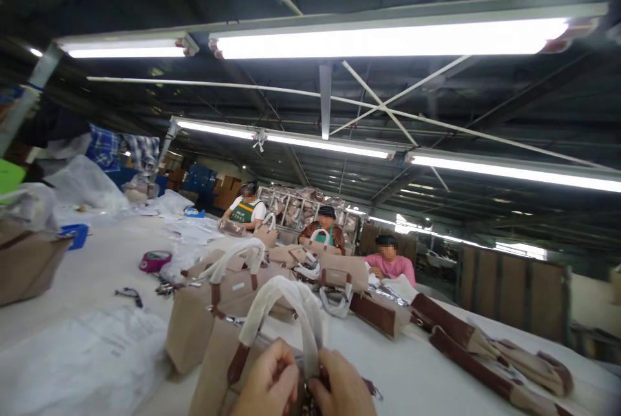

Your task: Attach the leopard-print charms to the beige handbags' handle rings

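Observation:
A beige handbag (210,364) with brown leather trim stands at the bottom centre, right in front of me. White wrapping covers its upright handle (284,286). My left hand (272,380) is at the bag's opening, its thumb and fingers pinched together; what they hold, if anything, is hidden. On the right, my right hand (342,387) closes around the lower end of the wrapped handle. Some dark metal hardware shows between the two hands, too small to make out. Directly behind stands another beige handbag (191,325) with wrapped handles.
Clear plastic bags (82,358) lie on the white table (388,377) at left, near a magenta tape roll (155,261). Another bag (29,267) stands far left. Brown-and-beige pieces (475,364) lie at right. Several people work across the table, including one in pink (402,267).

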